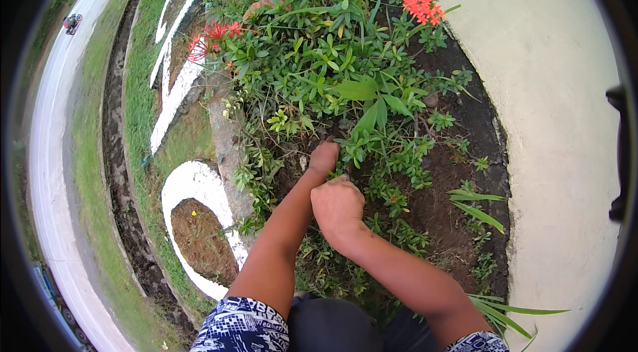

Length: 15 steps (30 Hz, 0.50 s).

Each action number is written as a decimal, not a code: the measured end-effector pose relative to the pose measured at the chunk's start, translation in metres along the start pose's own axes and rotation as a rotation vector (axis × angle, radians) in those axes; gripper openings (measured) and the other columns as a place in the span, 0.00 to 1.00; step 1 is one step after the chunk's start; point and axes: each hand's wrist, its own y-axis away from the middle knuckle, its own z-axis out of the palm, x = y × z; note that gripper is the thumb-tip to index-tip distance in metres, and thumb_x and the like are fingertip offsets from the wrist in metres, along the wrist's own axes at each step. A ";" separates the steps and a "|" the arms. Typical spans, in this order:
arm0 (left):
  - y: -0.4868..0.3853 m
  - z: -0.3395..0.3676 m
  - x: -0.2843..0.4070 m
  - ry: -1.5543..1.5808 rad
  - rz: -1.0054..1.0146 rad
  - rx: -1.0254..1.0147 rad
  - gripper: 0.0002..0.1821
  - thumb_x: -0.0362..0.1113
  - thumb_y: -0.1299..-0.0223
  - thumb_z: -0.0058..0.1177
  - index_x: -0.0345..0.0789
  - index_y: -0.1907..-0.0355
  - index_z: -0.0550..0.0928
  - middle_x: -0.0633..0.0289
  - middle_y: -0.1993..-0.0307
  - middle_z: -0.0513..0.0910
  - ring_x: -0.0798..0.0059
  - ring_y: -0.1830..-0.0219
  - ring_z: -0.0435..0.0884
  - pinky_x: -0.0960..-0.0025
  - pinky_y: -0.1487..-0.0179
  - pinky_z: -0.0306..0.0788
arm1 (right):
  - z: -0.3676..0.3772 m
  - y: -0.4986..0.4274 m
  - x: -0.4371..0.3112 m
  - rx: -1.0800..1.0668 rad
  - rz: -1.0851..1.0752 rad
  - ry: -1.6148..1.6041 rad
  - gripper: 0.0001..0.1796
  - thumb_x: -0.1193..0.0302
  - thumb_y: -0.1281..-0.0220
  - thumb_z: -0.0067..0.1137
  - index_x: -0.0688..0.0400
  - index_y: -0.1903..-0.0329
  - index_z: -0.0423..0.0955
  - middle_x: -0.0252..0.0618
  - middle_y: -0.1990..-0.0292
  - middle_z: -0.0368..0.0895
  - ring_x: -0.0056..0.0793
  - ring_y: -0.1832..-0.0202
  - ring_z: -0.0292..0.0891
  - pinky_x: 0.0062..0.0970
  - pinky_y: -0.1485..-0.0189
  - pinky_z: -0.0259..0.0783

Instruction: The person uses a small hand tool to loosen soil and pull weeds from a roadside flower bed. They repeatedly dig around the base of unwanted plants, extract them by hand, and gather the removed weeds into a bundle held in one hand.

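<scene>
My left hand point(325, 155) reaches down to the soil at the foot of low ixora-like shrubs point(319, 63). Its fingers are bent and partly hidden by stems, so I cannot see what they grip. Just behind it, my right hand point(340, 205) is curled into a fist beside my left wrist. A small green sprig point(338, 171) pokes out at the top of that fist. A broad-leaved weed point(369, 98) stands among the shrubs ahead of both hands. Brown soil point(441, 212) shows to the right of them.
A cream wall point(553, 118) with a dark base curves along the right. At left, a concrete edge point(227, 133) borders the bed, with large white-painted shapes point(192, 177) on the slope below. Farther out lie a drainage ditch point(117, 162) and a road point(50, 153) with a motorcycle point(73, 23). Red flowers point(422, 6) rise ahead.
</scene>
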 end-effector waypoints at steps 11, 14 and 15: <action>0.012 0.014 -0.001 0.090 0.065 0.303 0.14 0.32 0.56 0.56 0.36 0.62 0.77 0.54 0.46 0.71 0.48 0.48 0.72 0.54 0.54 0.74 | -0.009 0.064 0.133 -0.118 0.079 -0.509 0.09 0.69 0.42 0.49 0.58 0.66 0.78 0.48 0.78 0.79 0.46 0.74 0.79 0.40 0.71 0.75; 0.014 0.012 0.002 0.104 0.066 0.278 0.14 0.32 0.55 0.55 0.36 0.62 0.77 0.54 0.47 0.71 0.47 0.49 0.72 0.53 0.54 0.74 | -0.001 0.063 0.129 -0.112 0.136 -0.463 0.09 0.68 0.41 0.49 0.55 0.61 0.78 0.47 0.78 0.79 0.45 0.74 0.79 0.40 0.72 0.75; 0.016 0.012 0.003 0.110 0.070 0.286 0.14 0.32 0.55 0.55 0.36 0.61 0.77 0.54 0.48 0.72 0.47 0.49 0.72 0.53 0.54 0.74 | 0.001 0.061 0.127 -0.118 0.123 -0.483 0.10 0.68 0.41 0.49 0.53 0.59 0.77 0.46 0.78 0.79 0.44 0.75 0.78 0.39 0.72 0.75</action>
